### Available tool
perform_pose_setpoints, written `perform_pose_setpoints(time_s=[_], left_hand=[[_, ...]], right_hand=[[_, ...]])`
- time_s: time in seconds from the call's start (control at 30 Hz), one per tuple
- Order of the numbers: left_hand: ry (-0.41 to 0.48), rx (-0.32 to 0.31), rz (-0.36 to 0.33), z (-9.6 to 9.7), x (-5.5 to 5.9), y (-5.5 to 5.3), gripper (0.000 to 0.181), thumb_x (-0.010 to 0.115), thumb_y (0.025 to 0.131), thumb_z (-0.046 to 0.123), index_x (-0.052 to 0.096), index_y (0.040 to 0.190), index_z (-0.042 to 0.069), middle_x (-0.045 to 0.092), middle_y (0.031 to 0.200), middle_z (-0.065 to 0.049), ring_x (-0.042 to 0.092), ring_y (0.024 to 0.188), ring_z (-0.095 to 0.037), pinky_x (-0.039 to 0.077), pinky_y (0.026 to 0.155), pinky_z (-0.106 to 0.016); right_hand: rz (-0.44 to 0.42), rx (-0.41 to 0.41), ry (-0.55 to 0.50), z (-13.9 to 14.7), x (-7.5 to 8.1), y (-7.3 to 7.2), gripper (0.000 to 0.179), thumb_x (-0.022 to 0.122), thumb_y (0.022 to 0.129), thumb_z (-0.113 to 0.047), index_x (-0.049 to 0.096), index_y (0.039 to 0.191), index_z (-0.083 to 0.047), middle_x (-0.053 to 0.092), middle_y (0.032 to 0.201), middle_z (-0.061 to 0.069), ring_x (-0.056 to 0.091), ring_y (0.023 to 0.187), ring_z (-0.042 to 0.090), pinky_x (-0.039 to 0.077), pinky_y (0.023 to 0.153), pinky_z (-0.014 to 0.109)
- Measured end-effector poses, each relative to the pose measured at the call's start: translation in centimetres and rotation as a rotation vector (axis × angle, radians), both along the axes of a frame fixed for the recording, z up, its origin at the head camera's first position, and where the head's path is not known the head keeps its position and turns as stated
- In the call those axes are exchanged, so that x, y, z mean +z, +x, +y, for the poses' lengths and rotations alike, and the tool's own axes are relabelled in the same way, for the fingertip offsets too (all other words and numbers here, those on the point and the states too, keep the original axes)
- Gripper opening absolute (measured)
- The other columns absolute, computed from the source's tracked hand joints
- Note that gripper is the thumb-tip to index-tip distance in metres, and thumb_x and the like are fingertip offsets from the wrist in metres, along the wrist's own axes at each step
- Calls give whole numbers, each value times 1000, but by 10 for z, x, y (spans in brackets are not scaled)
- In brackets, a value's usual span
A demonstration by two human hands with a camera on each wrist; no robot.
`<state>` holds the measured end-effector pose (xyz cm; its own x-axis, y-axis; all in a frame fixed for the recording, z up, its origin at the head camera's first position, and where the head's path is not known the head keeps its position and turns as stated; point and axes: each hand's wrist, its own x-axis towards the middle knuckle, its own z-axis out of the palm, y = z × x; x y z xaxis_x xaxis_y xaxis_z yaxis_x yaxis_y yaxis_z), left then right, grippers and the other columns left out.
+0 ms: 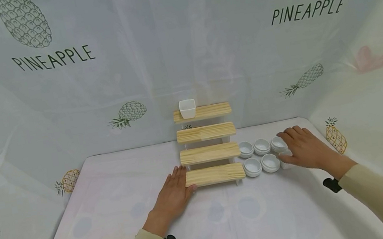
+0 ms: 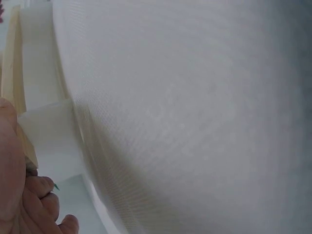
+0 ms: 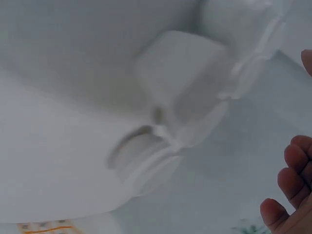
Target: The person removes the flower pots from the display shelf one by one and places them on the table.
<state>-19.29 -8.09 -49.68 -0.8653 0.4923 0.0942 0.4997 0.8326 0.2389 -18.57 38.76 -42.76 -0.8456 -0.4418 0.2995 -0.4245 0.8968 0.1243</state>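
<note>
A stepped wooden shelf rack [image 1: 214,175] with pale boards stands at the middle of the table. My left hand [image 1: 173,192] holds the left end of its lowest board, the thumb at the front edge and the fingers over the side; in the left wrist view the fingers [image 2: 44,200] bend down beside the white support. A white square cup [image 1: 187,109] sits on the left of the top board. My right hand [image 1: 304,149] hovers, fingers spread, over the right end of the white dishes. Beneath it is a white square cup [image 3: 180,68], partly hidden in the head view.
Several round white bowls [image 1: 252,167] stand in two rows right of the rack, close to its lower boards. A pale cloth covers the table [image 1: 209,226]. Behind it hangs a pineapple-print curtain [image 1: 180,53], which also closes in both sides.
</note>
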Motion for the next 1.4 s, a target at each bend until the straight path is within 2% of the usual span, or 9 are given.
perform_pose_setpoints(time_s=[0.2,0.37,0.53,0.67,0.83,1.1,1.33,1.4], left_hand=[[-10,4,-4,-2,4,0,82,42,111,55,24,165,-4,30,171,-22,25,161,-37,27,130,-54],[-21,1,7,-5,5,0,81,42,111,54,25,165,-4,30,170,-23,26,161,-37,28,129,-54],[-20,-4,0,-6,8,0,81,42,111,54,25,165,-5,30,170,-24,25,161,-38,28,129,-54],[-4,-6,-4,-6,10,2,80,42,111,53,26,164,-6,31,170,-24,26,160,-38,28,129,-55],[-4,-4,-26,-5,10,3,79,41,112,53,25,165,-4,28,171,-22,23,162,-36,26,130,-53],[-24,-1,-24,-3,8,2,79,41,112,54,25,166,-2,28,172,-19,24,162,-34,26,131,-52],[-12,0,-27,-2,8,3,79,40,112,54,25,166,-2,28,172,-19,23,162,-34,25,131,-52],[-14,1,-26,-2,8,3,79,40,112,54,25,166,-2,28,172,-20,23,162,-35,25,131,-52]], right_hand=[[154,89,-19,-44,41,-30,73,83,88,-42,59,134,9,62,121,25,57,109,43,51,87,57],[227,163,-21,-91,80,-59,72,82,91,-43,58,135,9,62,121,25,57,108,44,50,87,57],[211,185,23,-144,115,-80,70,78,96,-43,57,139,8,61,126,24,55,109,42,49,91,55],[170,175,79,-180,134,-93,71,73,99,-48,56,142,6,61,130,22,54,111,39,49,92,52],[114,154,107,-207,143,-109,70,70,101,-51,57,142,5,62,132,22,54,115,40,50,96,52],[-26,78,119,-226,145,-129,70,68,101,-52,55,145,1,56,140,18,49,124,38,45,105,53],[-79,58,139,-234,140,-137,71,64,102,-54,56,145,2,54,142,20,43,139,39,44,109,55],[-90,58,137,-237,140,-137,68,62,104,-52,57,144,3,54,142,20,43,138,39,44,108,54]])
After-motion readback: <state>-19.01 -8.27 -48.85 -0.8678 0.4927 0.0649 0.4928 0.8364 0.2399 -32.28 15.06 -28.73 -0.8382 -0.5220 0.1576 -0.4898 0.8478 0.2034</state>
